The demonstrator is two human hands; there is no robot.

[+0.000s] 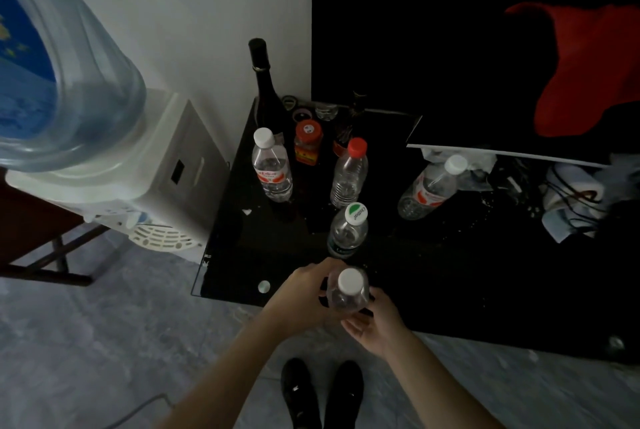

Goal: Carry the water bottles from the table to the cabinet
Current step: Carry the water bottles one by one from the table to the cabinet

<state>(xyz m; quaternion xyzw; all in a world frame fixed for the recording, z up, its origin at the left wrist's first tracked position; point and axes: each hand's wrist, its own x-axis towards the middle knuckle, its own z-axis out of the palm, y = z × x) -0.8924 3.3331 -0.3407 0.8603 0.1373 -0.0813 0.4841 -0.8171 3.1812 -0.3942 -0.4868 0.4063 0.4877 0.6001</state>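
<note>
Head view, lower centre: both hands, left hand (pixel 300 293) and right hand (pixel 375 323), clasp a white-capped bottle (pixel 348 291); best set it upright beside the others on the black glass top (pixel 450 272).

Two bare forearms, no sleeves visible up to the frame edge. Left hand (pixel 304 293) and right hand (pixel 375 321) bare: no gloves, rings, watch or wristband seen. Below the hands, a pair of black shoes (pixel 320 394), left one with a small white mark on top.
</note>
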